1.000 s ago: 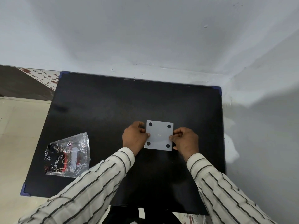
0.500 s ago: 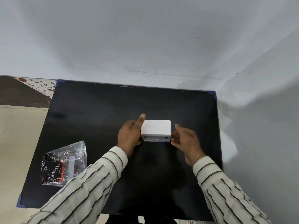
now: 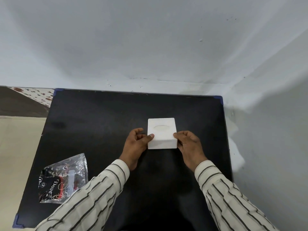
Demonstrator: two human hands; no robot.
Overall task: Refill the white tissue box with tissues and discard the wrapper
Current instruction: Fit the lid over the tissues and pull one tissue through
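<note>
Tissue box (image 3: 162,133) sits upright mid-frame on the black table (image 3: 100,122), left hand (image 3: 135,145) and right hand (image 3: 189,144) gripping its sides, so probably just the wrapper (image 3: 62,179) at lower left needs binning.

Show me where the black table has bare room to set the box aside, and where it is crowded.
Free: the whole far strip of the table between the white tissue box and the wall, and the far-left area beyond the wrapper. Crowded: the middle, where the left hand and right hand flank the box, and the near-left corner with the wrapper and sleeve.
</note>
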